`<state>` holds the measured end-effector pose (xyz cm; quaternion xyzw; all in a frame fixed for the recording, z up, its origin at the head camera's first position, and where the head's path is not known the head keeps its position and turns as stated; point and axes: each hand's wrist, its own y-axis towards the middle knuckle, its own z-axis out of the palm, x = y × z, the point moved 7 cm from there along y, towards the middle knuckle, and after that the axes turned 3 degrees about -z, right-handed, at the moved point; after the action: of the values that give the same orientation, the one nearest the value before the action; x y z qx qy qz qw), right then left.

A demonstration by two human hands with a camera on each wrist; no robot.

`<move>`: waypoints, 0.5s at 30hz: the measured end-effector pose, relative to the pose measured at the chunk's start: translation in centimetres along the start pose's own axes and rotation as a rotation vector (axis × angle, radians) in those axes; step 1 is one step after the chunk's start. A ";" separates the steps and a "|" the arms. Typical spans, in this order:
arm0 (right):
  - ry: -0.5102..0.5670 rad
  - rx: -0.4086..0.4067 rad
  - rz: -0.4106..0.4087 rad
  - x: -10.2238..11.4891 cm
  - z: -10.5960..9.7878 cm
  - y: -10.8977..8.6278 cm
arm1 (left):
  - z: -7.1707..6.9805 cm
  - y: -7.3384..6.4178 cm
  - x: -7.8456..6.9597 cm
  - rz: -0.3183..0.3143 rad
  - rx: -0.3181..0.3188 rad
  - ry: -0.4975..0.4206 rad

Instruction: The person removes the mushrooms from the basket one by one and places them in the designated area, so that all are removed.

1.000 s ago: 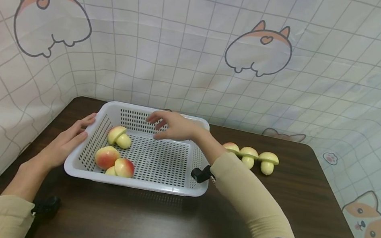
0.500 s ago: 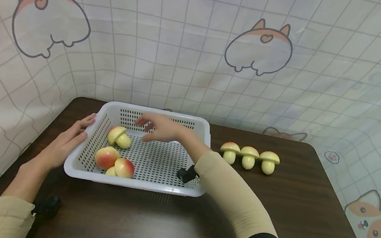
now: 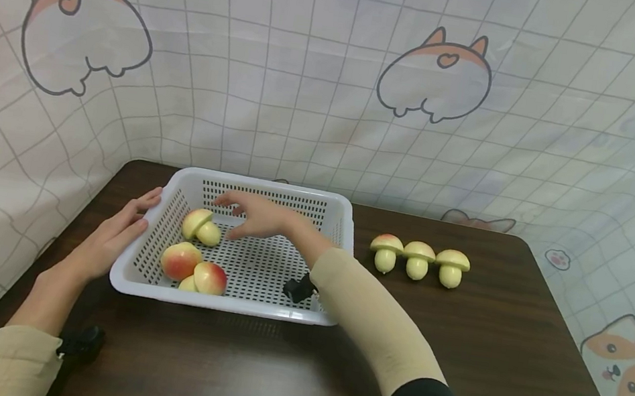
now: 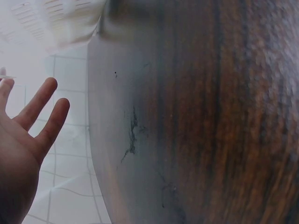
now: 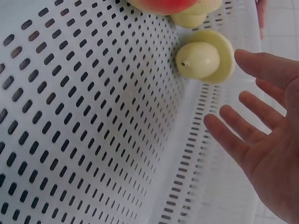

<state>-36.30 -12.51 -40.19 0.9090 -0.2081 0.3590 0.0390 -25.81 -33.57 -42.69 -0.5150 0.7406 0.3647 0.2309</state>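
Note:
A white perforated plastic basket (image 3: 223, 304) holds three toy mushrooms with red-and-yellow caps and pale yellow stems. One mushroom (image 3: 195, 223) lies on its side at the back left. Two others, a mushroom (image 3: 180, 261) and a mushroom (image 3: 211, 278), lie cap up near the front left corner. My left hand (image 3: 104, 241) rests against the basket's left rim with extended fingers. Over the basket's inside hovers my right hand (image 3: 259, 215), fingers spread and holding nothing. In the right wrist view, its thumb and fingers (image 5: 238, 126) are close to the back left mushroom (image 5: 198, 60), apart from it.
Right of the basket, three more mushrooms stand in a row: a left one (image 3: 386, 254), a middle one (image 3: 418, 261) and a right one (image 3: 451, 269). They are on the dark wooden table (image 3: 196, 370). A white gridded curtain (image 3: 284, 85) hangs behind and at both sides.
My right hand has moved left across the basket toward the back left mushroom. The sleeve has uncovered the row of mushrooms on the right. My left hand has stayed at the rim.

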 end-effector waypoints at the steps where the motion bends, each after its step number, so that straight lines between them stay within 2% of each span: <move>1: -0.002 0.003 -0.003 0.0 0.1 0.1 | 0.0 0.0 0.0 -0.002 0.000 0.002; 7: 0.000 0.024 0.007 -0.1 0.9 0.7 | 0.1 0.1 0.0 -0.014 0.005 0.007; 15: 0.010 0.053 -0.033 0.5 1.5 1.3 | 0.0 0.0 -0.2 -0.012 0.000 0.014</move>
<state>-35.60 -14.17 -41.06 0.9112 -0.1835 0.3683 0.0220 -25.76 -33.50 -42.55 -0.5222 0.7390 0.3597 0.2276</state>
